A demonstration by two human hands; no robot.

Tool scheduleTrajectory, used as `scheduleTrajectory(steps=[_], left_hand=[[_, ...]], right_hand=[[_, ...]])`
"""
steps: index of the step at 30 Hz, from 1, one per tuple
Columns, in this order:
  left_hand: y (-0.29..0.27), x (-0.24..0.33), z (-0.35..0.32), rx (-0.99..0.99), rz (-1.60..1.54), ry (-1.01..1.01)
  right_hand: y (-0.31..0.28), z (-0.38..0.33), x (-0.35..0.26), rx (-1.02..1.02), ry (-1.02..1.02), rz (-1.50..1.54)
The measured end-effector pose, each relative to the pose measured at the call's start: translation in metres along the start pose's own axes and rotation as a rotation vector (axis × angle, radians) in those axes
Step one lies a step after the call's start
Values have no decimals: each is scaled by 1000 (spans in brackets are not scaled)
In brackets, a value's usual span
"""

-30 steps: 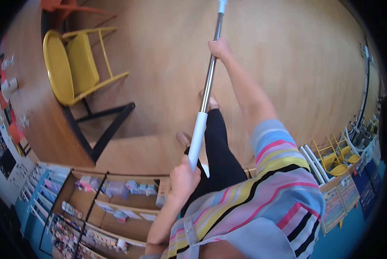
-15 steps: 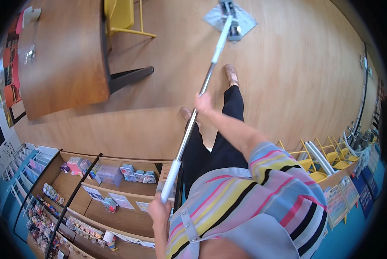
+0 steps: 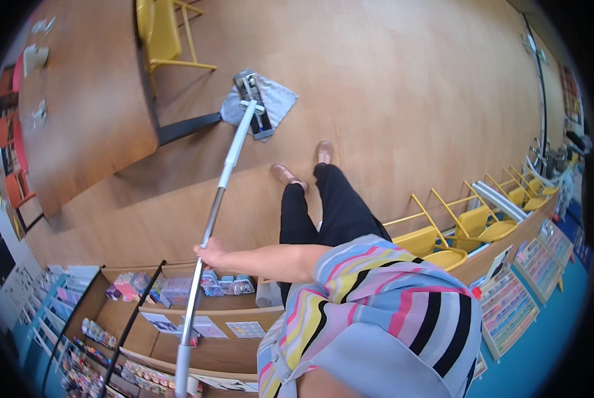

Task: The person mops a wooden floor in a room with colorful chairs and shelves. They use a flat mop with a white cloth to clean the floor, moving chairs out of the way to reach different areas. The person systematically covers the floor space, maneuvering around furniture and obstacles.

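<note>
A flat mop slants from the lower edge up to the floor, with a white and silver pole (image 3: 212, 209). My right hand (image 3: 210, 253) is closed round the silver middle of the pole. Only a sliver of my left hand (image 3: 171, 394) shows at the lower edge, against the white upper end of the handle; most of its fingers are out of sight. The grey mop head (image 3: 254, 106) lies on the floor with a pale grey cloth (image 3: 278, 98) spread under it. One side of the cloth meets the foot of the dark table leg (image 3: 189, 128).
A wooden table (image 3: 88, 113) stands at the left, a yellow chair (image 3: 164, 33) beside it. Shelves (image 3: 141, 338) with small goods are at the lower left. Several yellow chairs (image 3: 416, 242) line the right. My feet (image 3: 287, 176) stand on the wooden floor (image 3: 403, 99).
The mop head has swung left and nearer, from the far floor to the table leg. My right hand moved left and down with the pole; my left hand slid mostly below the lower edge. My feet shifted.
</note>
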State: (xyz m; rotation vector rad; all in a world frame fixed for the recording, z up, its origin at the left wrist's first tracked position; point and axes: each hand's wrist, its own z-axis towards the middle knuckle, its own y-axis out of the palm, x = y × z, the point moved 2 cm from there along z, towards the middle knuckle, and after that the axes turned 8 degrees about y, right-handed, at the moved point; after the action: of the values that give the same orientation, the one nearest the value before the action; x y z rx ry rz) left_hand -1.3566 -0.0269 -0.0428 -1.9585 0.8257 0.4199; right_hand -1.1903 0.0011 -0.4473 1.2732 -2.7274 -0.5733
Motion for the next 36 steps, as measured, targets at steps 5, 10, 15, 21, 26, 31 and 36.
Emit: scheduleTrajectory(steps=[5, 10, 15, 21, 26, 31, 36], left_hand=[[-54, 22, 46, 37, 110, 110], [-110, 71, 75, 157, 102, 331], [-178, 146, 109, 171, 88, 400], [-201, 256, 146, 284, 71, 596], [-194, 444, 141, 116, -27, 776], [-181, 605, 81, 70, -63, 1154], [-167, 620, 86, 44, 4, 1310]], right_hand=[[-31, -11, -51, -9, -132, 149], [-95, -28, -99, 41, -228, 292], [-168, -37, -145, 114, -317, 436], [-312, -38, -186, 382, -499, 489], [-539, -4, -198, 627, -478, 569], [-720, -74, -168, 1011, -338, 557], [-734, -79, -102, 990, -286, 694]])
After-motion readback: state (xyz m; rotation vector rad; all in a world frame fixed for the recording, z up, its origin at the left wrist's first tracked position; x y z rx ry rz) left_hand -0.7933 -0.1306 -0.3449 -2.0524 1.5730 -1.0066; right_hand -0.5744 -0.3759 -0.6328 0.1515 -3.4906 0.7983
